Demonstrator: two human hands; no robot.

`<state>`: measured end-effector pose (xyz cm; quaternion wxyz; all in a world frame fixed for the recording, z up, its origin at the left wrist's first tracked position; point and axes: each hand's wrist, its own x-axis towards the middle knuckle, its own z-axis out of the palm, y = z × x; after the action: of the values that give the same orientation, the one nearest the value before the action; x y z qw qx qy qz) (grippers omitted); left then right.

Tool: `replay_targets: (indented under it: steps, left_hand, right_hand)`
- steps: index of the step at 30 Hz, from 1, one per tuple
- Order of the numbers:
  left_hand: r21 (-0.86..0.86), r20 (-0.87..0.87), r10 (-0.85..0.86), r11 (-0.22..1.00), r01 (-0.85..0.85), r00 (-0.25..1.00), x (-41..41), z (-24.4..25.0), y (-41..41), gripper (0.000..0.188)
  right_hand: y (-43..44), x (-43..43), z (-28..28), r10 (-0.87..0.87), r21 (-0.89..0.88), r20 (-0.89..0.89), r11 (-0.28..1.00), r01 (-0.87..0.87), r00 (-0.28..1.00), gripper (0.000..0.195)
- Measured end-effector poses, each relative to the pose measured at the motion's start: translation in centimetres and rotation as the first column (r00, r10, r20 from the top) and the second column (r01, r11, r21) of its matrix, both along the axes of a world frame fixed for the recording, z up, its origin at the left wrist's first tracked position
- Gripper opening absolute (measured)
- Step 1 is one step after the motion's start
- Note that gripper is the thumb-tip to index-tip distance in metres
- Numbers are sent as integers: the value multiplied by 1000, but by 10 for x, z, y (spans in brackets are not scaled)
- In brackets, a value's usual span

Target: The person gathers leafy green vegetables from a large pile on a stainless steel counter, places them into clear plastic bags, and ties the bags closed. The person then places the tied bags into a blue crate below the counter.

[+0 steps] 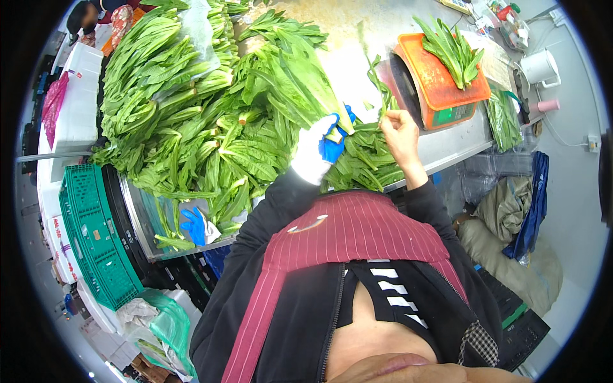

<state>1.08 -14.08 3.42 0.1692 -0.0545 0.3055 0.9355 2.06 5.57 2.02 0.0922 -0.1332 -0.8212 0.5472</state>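
Note:
My left hand (316, 146), in a white work glove with blue-coated fingers, grips leafy green heads (311, 86) by their pale cut stems. Their long leaves point away from me over the worktable. Bare, my right hand (401, 136) pinches a thin, limp green leaf (376, 79) between thumb and fingertips. Beneath and between both hands lie loose green leaves (366, 160) along the table's near edge. A large pile of leafy heads (158, 91) with trimmed stems fills the left of the table.
An orange tray (412, 57) sits on a scale (448, 117) at right, with a leafy head (452, 57) on it. A spare blue-and-white glove (196, 227) lies at the table's near left. Green plastic crates (98, 239) stand left. Another person (88, 19) is at the far left.

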Motion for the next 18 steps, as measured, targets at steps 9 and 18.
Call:
replay_targets:
  steps: [9, 18]
  left_hand:
    - [-296, -29, -52, 954, 41, 998, 11, -21, 19, 20]
    - [-853, -302, -542, 520, 32, 784, 11, -4, 27, 75]
  right_hand:
    - [-37, 10, 45, 411, 146, -223, 911, -386, 884, 95]
    - [-30, 3, 54, 232, 80, -128, 972, -223, 964, 69]
